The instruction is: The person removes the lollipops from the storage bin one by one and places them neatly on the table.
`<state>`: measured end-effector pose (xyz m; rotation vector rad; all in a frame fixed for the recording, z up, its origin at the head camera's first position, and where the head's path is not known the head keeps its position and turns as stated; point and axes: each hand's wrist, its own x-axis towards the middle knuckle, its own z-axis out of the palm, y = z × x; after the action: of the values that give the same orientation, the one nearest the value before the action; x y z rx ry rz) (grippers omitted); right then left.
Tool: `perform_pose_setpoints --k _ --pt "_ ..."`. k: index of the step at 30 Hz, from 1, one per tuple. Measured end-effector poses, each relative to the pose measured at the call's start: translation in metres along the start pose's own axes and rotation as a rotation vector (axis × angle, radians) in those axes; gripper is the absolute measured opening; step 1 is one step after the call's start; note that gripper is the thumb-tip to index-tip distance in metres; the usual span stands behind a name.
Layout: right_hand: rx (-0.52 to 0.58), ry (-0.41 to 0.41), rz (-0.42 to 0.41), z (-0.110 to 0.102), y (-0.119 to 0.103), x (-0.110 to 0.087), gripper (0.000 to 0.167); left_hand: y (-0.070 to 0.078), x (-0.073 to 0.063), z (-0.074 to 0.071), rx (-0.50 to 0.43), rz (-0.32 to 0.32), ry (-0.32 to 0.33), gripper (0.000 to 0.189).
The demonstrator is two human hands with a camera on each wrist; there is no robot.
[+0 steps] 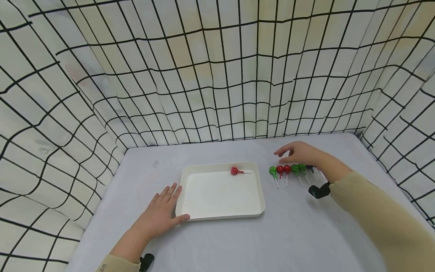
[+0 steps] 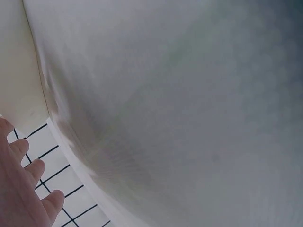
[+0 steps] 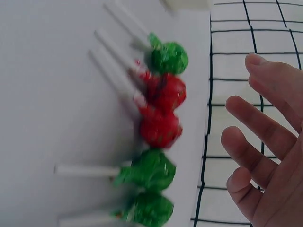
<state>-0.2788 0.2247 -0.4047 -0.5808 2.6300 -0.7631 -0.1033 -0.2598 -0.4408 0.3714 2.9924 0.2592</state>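
My left hand [image 1: 159, 215] rests with fingers spread at the left edge of a white rectangular tray [image 1: 221, 200], the thumb on its near corner. One red-wrapped lollipop [image 1: 234, 171] lies in the tray near its far right part. My right hand [image 1: 302, 153] hovers over the far side of a row of lollipops, its fingers loosely bent and holding nothing. Leftmost in that row is a green lollipop [image 1: 273, 170], then two red lollipops [image 3: 161, 128], then green lollipops [image 3: 152, 170]. Dark-wrapped ones further right are partly hidden by my right wrist.
A white cloth covers the table [image 1: 224, 241]. White cloth walls with a black grid [image 1: 231, 87] enclose the back and both sides. A black device [image 1: 319, 191] is worn at my right wrist, and another black device [image 1: 147, 261] at my left.
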Motion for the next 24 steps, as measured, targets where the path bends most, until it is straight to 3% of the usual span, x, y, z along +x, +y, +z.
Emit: perform_pose_setpoints --k 24 --pt "-0.005 -0.093 -0.113 0.037 -0.088 0.046 0.037 -0.003 0.002 0.002 0.018 0.004 -0.005 0.108"
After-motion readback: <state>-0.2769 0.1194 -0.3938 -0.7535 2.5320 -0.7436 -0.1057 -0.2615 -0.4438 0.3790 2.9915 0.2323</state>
